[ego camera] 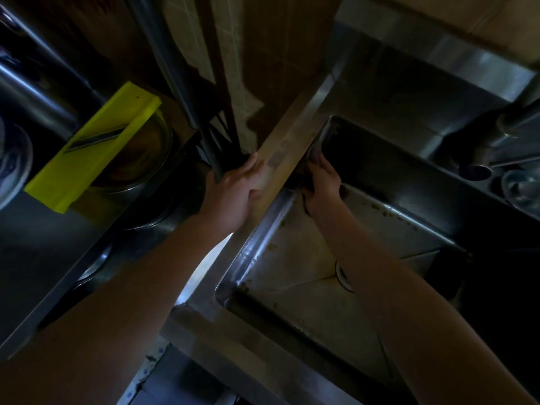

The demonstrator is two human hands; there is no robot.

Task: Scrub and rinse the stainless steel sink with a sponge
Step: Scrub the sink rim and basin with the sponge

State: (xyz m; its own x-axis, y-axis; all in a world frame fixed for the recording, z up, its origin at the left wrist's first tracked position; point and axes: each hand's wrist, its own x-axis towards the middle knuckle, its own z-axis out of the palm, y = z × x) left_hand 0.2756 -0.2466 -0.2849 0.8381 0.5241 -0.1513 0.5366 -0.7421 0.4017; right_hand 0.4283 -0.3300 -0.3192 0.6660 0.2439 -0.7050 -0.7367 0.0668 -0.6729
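Two bare forearms, no sleeves, left hand [233, 191], right hand [324, 185]

Dim kitchen: stainless steel sink [306, 276] with faucet [508, 127], tiled wall [233, 68], yellow mandoline slicer [96, 150] over metal bowls [140, 159].

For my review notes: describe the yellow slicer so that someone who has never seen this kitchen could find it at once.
Start at the steel sink and look past its left rim, beyond the left hand resting there. On the dark counter lies the slicer, a long flat board with a slanted metal blade, partly over a round bowl. It is the only bright yellow thing among dark metal.
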